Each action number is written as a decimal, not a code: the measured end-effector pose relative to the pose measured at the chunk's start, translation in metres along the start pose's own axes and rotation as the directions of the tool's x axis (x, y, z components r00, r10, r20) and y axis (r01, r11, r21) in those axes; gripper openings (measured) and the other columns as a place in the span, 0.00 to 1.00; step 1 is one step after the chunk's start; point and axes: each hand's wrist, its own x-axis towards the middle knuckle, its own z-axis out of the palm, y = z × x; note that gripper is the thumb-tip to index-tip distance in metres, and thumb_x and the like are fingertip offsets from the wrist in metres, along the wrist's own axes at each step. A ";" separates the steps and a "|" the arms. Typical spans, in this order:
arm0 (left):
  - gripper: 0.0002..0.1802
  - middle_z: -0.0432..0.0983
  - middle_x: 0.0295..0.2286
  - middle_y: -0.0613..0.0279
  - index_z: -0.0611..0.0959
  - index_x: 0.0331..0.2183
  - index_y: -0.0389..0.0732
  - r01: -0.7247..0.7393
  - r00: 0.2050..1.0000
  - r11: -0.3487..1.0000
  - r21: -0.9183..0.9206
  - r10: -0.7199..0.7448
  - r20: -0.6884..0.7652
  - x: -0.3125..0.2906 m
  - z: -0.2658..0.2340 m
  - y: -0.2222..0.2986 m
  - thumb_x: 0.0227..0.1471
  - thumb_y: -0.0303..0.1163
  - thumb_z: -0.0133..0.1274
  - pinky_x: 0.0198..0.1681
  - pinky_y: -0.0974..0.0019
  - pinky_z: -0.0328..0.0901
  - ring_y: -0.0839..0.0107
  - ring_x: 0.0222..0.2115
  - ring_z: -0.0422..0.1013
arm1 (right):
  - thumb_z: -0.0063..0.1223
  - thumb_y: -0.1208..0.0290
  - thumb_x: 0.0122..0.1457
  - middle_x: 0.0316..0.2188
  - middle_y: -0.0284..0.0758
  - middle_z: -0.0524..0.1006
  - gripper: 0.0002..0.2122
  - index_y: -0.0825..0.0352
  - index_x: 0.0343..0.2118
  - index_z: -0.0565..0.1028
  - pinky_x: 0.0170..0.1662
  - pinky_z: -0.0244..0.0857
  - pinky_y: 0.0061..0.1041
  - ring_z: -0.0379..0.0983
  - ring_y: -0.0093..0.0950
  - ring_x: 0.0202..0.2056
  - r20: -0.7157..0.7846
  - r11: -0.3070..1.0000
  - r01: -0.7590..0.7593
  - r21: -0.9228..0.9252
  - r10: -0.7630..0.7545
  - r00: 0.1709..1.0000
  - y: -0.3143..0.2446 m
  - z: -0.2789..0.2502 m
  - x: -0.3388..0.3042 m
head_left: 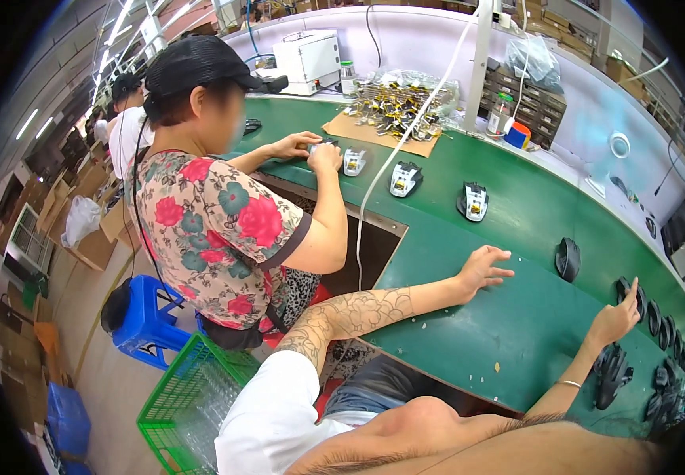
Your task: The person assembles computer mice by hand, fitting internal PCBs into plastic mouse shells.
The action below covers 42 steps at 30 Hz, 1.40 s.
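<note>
My left hand [481,275] has fingers apart. I can't tell if my right hand [613,321] grips. Gentle touches should suit the black mice [654,318].

On the green tabletop [445,348] we have a rounded black plastic computer mouse [567,260] lying by itself, lengthwise away from us, beyond the gap between our left hand [481,275] and right hand [616,321]. Just beside the right one, we see a closely spaced, curving row of similar black plastic mice [654,318], the nearest partly hidden behind fingers.
</note>
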 end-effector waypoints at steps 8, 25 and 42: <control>0.27 0.68 0.41 0.55 0.63 0.48 0.38 -0.614 0.789 0.657 0.437 0.530 0.312 -0.003 0.008 -0.018 0.49 0.37 0.53 0.44 0.59 0.62 0.63 0.43 0.66 | 0.41 0.91 0.38 0.38 0.38 0.72 0.27 0.67 0.46 0.71 0.43 0.62 0.32 0.66 0.36 0.38 -0.100 0.540 0.520 0.662 -0.623 0.776 -0.115 -0.032 -0.051; 0.12 0.76 0.24 0.55 0.75 0.33 0.30 -0.716 0.660 0.579 0.389 0.744 0.107 -0.014 0.015 -0.006 0.56 0.31 0.44 0.28 0.72 0.65 0.77 0.25 0.72 | 0.57 0.78 0.45 0.46 0.43 0.66 0.30 0.68 0.54 0.61 0.49 0.60 0.33 0.63 0.41 0.47 0.140 0.444 0.131 0.886 -0.528 0.838 -0.138 -0.036 -0.081; 0.22 0.76 0.26 0.58 0.75 0.30 0.28 -0.673 0.738 0.638 0.375 0.617 0.275 -0.053 0.015 -0.018 0.60 0.38 0.37 0.33 0.72 0.67 0.73 0.30 0.73 | 0.58 0.85 0.37 0.41 0.37 0.69 0.25 0.68 0.43 0.69 0.48 0.65 0.29 0.68 0.31 0.43 0.201 0.341 -0.068 0.938 -0.371 0.906 -0.124 -0.063 -0.105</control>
